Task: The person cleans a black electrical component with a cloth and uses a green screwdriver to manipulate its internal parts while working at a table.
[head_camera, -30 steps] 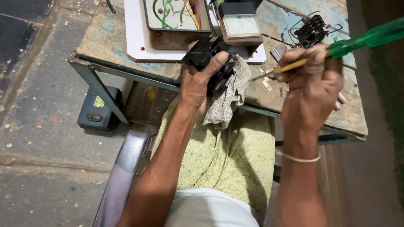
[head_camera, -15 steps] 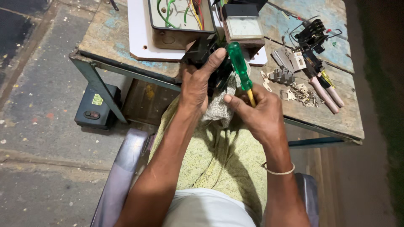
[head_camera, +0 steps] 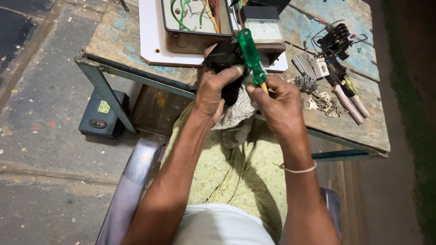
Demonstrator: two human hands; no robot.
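My left hand (head_camera: 217, 87) grips a black electrical part (head_camera: 225, 58) together with a grey patterned cloth (head_camera: 238, 111) that hangs down over my lap. My right hand (head_camera: 279, 102) is closed around a screwdriver with a green translucent handle (head_camera: 250, 53) and a yellow shaft. The handle points up and away, the tip is hidden between my hands at the black part. Both hands sit close together at the front edge of a worn wooden table (head_camera: 359, 124).
On the table stand an open box with green, red and yellow wires (head_camera: 195, 18) on a white panel (head_camera: 152, 38), a meter unit (head_camera: 265, 29), pliers with pink handles (head_camera: 349, 100), small metal parts (head_camera: 324, 102) and a black wired component (head_camera: 336, 41). A black box (head_camera: 102, 115) lies on the floor at left.
My right hand brought the green screwdriver from the right side of the table in to the black part, turning it handle-up. The left hand kept its hold.
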